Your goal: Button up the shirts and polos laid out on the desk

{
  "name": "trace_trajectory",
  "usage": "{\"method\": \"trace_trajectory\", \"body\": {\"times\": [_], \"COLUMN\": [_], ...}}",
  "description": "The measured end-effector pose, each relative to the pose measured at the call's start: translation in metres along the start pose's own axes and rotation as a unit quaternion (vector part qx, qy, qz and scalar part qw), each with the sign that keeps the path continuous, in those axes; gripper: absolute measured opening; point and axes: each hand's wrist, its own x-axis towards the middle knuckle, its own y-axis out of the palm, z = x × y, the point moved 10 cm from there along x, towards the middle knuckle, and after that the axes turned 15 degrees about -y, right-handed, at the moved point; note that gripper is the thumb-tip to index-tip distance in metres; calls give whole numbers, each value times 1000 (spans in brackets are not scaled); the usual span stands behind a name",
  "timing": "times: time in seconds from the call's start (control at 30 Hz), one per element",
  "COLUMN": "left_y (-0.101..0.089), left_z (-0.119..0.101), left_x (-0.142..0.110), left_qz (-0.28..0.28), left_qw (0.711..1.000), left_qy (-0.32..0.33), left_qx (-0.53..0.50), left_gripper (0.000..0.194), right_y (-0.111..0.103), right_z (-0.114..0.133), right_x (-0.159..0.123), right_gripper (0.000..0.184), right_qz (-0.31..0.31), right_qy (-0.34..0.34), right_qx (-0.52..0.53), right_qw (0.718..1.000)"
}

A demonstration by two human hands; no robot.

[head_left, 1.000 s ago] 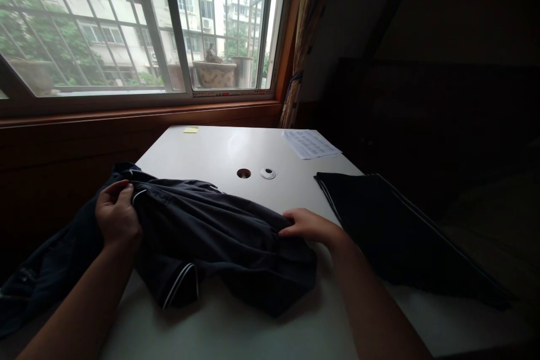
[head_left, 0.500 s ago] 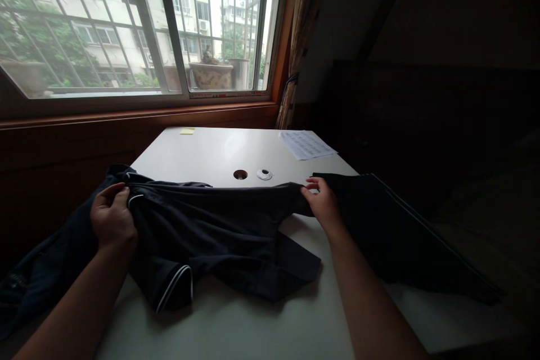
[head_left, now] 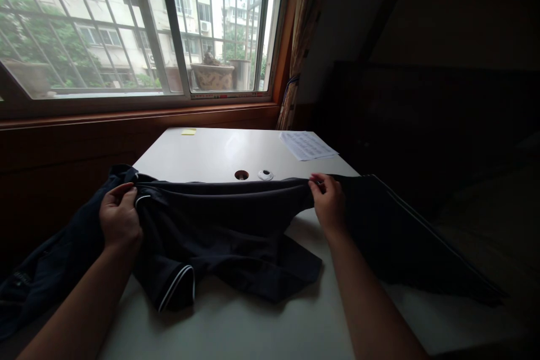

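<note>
A dark navy short-sleeved shirt [head_left: 228, 225] with white-striped trim lies partly bunched on the white table [head_left: 236, 326]. My left hand [head_left: 121, 216] pinches it near the collar end at the left. At the other end, my right hand [head_left: 328, 197] pinches the far edge between thumb and fingers. Between both hands the far edge is drawn nearly straight, while the near side hangs in loose folds. One sleeve [head_left: 177, 287] with two white stripes points toward me.
Another dark garment [head_left: 54, 259] hangs over the table's left edge. On the right lies a folded dark garment [head_left: 405, 236] with a pale stripe. Printed papers [head_left: 307, 145], a yellow note [head_left: 188, 131], a cable hole [head_left: 242, 175] and its white cover [head_left: 265, 175] are farther back, below a barred window.
My right hand has moved right and away from me, taking hold of the shirt's far edge and pulling it taut. My left hand keeps its grip at nearly the same place.
</note>
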Motion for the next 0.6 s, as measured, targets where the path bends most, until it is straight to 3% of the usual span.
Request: {"method": "trace_trajectory", "body": {"times": [0.17, 0.27, 0.37, 0.47, 0.53, 0.6], "left_y": [2, 3, 4, 4, 5, 6], "left_z": [4, 4, 2, 1, 0, 0], "left_x": [2, 2, -1, -3, -4, -5], "left_qz": [8, 16, 19, 12, 14, 16], "left_qw": [1000, 1000, 1000, 1000, 1000, 1000], "left_qy": [-1, -5, -9, -13, -12, -10], "left_qx": [-11, -20, -23, -18, -14, -10], "left_gripper": [26, 25, 24, 23, 22, 22], "right_y": [27, 48, 72, 89, 94, 96], "right_z": [18, 31, 34, 29, 35, 50], "right_x": [-4, -12, -36, -72, -86, -84], "right_gripper": [12, 24, 37, 28, 19, 25], "right_qz": [105, 228, 380, 492, 521, 508], "right_qy": [-30, -22, 35, 157, 196, 173], "right_qx": [-17, 63, 151, 240, 296, 353], "right_qw": [994, 971, 912, 822, 777, 766]}}
